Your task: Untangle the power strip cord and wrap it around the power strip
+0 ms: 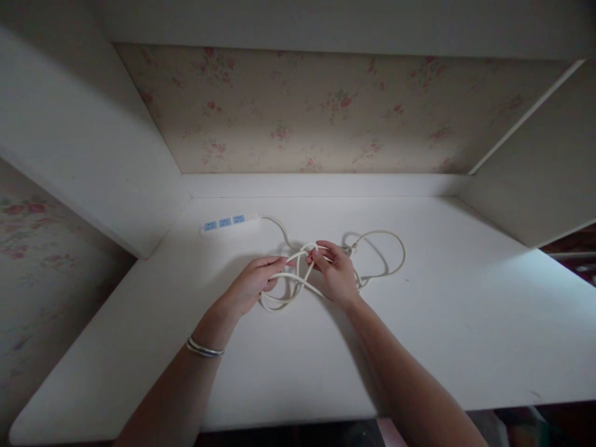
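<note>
A white power strip (224, 223) with blue sockets lies at the back left of a white desk (465, 310). Its cream cable (386, 248) runs right and lies in loose loops on the desk. My left hand (251, 287) is closed on a bundle of the loops, a thin bracelet on its wrist. My right hand (336, 270) pinches the cable just right of the left hand, fingers curled around a strand. A wider loop lies on the desk to the right of my right hand.
White side panels (93, 155) rise on the left and right of the desk. Flowered wallpaper (326, 112) covers the back wall. The desk's front edge runs along the bottom of the view.
</note>
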